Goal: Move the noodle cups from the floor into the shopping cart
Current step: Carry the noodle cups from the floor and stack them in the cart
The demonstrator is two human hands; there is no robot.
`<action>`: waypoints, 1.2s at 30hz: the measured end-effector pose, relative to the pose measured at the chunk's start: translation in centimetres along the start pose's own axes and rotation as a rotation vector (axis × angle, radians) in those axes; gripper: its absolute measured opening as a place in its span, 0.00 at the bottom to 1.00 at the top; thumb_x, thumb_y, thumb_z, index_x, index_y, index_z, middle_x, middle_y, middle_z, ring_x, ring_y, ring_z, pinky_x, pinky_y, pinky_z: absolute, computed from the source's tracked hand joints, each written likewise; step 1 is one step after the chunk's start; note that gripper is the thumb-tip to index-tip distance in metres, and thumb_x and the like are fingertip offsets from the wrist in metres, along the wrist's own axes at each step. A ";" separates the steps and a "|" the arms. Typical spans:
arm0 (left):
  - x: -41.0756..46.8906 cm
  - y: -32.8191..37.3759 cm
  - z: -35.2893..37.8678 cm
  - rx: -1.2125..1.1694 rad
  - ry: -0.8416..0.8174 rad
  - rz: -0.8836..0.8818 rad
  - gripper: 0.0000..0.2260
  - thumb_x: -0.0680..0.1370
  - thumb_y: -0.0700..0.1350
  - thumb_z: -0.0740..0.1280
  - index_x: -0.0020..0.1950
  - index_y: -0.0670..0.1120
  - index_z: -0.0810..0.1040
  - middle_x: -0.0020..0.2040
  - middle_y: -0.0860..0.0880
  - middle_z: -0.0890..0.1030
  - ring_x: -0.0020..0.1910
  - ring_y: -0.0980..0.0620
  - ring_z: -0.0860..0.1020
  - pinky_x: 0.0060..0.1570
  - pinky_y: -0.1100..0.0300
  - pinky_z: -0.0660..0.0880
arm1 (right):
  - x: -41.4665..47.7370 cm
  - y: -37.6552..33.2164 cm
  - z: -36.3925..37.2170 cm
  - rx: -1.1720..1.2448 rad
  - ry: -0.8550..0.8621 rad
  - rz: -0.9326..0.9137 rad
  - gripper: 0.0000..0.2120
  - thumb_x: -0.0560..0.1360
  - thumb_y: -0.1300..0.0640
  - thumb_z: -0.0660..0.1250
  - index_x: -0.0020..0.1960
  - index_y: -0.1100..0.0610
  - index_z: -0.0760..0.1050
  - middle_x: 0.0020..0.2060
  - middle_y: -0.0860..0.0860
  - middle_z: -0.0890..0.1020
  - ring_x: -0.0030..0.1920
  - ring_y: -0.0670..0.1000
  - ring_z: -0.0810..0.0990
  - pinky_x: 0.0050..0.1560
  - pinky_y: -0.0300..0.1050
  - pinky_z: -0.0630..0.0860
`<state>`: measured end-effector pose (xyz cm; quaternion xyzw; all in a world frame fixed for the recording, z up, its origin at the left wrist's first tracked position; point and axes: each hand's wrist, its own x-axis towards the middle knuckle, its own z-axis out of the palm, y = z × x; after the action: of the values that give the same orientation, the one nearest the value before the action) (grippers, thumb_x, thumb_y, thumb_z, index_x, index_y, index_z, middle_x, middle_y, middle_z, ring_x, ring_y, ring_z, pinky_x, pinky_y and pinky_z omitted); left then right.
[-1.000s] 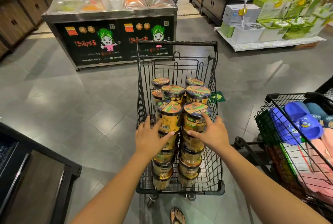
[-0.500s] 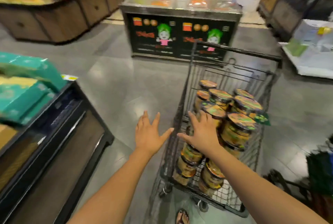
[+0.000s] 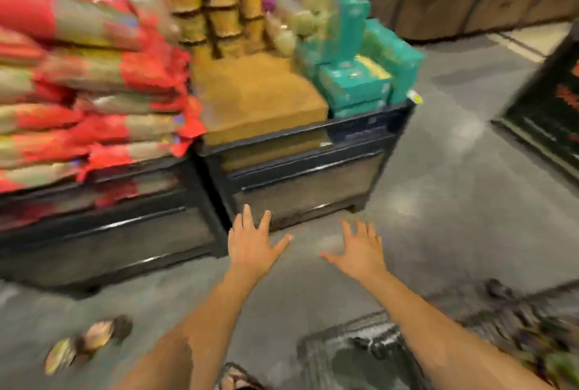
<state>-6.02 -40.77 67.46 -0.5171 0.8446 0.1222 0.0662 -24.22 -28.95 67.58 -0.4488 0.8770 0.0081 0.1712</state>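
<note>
Grey polished tile floor of a shop aisle, strongly motion-blurred. Two dark low display stands fill the upper left: one carries stacked red-and-cream flat packets, the other a tan cardboard box, columns of yellow-brown cups behind it and teal rectangular cartons at its right edge. A wooden-fronted counter runs along the top right; a black panelled stand enters from the right edge. At lower right, blurred grey wire mesh (probably the shopping cart; too smeared to confirm). Two round yellow-lidded noodle cups lie on the floor at lower left, just beside each other, well apart from both hands. Left hand and right hand: both empty, palms down, fingers spread, held over bare floor in front of the stands. A sandalled foot shows at the bottom edge
</note>
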 end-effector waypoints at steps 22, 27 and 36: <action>-21.0 -43.4 7.2 -0.359 -0.052 -1.102 0.37 0.74 0.73 0.54 0.77 0.55 0.57 0.79 0.40 0.49 0.76 0.39 0.53 0.72 0.46 0.55 | -3.0 -47.2 14.9 -0.486 -0.391 -0.802 0.49 0.66 0.22 0.58 0.78 0.48 0.51 0.70 0.58 0.65 0.70 0.60 0.63 0.68 0.54 0.62; -21.8 -48.7 8.5 -0.424 -0.097 -1.229 0.39 0.74 0.73 0.53 0.79 0.54 0.52 0.79 0.40 0.47 0.77 0.39 0.51 0.73 0.46 0.54 | -2.4 -54.8 18.0 -0.607 -0.441 -0.889 0.50 0.66 0.22 0.57 0.79 0.48 0.49 0.71 0.58 0.63 0.71 0.60 0.61 0.69 0.54 0.62; -17.5 -63.1 10.5 -0.488 -0.167 -1.333 0.40 0.74 0.72 0.55 0.79 0.52 0.51 0.79 0.38 0.48 0.76 0.37 0.53 0.73 0.45 0.55 | 2.4 -71.9 24.7 -0.741 -0.489 -1.042 0.48 0.69 0.25 0.59 0.78 0.50 0.49 0.72 0.59 0.63 0.71 0.60 0.62 0.68 0.55 0.62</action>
<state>57.94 -50.36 52.83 -0.9122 0.2895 0.2803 0.0738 38.54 -69.59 53.62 -0.8265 0.4222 0.3254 0.1812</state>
